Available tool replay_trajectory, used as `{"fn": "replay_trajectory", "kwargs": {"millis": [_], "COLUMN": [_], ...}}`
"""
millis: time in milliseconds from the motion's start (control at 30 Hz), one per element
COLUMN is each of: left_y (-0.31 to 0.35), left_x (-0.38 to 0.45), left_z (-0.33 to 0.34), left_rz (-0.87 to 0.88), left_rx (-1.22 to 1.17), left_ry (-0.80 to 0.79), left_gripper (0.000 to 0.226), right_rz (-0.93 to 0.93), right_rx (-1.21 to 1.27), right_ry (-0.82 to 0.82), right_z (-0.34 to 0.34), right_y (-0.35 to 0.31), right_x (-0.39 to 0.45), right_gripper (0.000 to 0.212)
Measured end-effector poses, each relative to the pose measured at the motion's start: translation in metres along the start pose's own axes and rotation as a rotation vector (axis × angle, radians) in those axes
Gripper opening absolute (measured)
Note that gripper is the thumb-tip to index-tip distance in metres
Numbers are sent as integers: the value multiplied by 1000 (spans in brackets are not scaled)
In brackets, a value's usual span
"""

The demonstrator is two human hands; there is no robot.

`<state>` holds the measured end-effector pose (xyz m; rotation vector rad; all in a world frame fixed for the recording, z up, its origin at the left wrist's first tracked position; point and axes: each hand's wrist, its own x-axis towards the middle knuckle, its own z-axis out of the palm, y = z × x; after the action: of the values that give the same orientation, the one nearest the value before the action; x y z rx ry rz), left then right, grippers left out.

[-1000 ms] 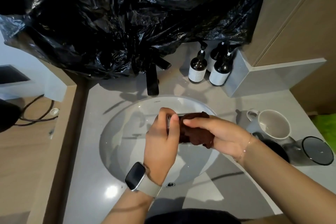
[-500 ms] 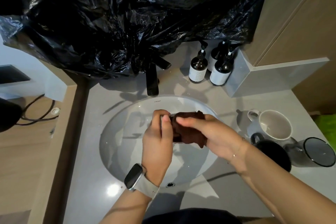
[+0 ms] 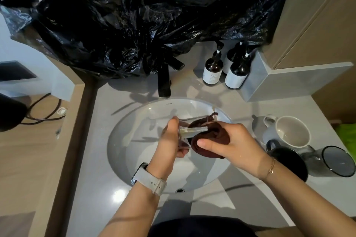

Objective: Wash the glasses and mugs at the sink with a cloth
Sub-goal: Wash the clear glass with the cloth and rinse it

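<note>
I see a smooth grey counter (image 3: 221, 90) with an oval white sink (image 3: 134, 152) set in it, under crumpled black plastic (image 3: 125, 15). Over the basin my left hand (image 3: 169, 146) grips a clear glass (image 3: 189, 131); my right hand (image 3: 229, 142) holds the soft brown cloth (image 3: 208, 138) pushed into it. At the right edge stand a white mug (image 3: 289, 134), a dark mug (image 3: 289, 161) and a grey glass (image 3: 335, 161), close together.

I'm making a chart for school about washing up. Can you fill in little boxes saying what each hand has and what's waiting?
left hand: holds clear glass over sink
right hand: pushes brown cloth into the glass
waiting on counter: white mug, black mug, dark glass
tap: no water seen running
behind sink: three pump bottles
</note>
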<state>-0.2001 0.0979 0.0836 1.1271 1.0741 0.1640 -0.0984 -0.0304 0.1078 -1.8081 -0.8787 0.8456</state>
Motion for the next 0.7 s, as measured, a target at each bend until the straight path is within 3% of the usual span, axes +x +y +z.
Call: {"fn": "replay_trajectory", "kwargs": {"millis": [133, 267, 433, 500, 600, 700], "left_y": [-10, -13, -22, -22, -15, -12], "left_x": [0, -1, -7, -3, 0, -3], "left_z": [-1, 3, 10, 10, 16, 21], "left_rz": [-84, -145, -56, -47, -14, -23], "left_rx": [-90, -226, -139, -132, -188, -262], "left_ry": [-164, -150, -30, 17, 41, -33], "left_gripper": [49, 46, 55, 56, 55, 47], "right_rz": [-113, -198, -48, -44, -45, 4], "right_rx": [-157, -81, 184, 304, 433, 492], "right_ry": [232, 419, 108, 89, 321, 588], "right_z": [13, 30, 24, 23, 30, 39], "right_y": [19, 30, 25, 22, 12, -1], "right_x": [-10, -11, 0, 4, 9, 20], "right_gripper": [37, 38, 39, 30, 24, 13]}}
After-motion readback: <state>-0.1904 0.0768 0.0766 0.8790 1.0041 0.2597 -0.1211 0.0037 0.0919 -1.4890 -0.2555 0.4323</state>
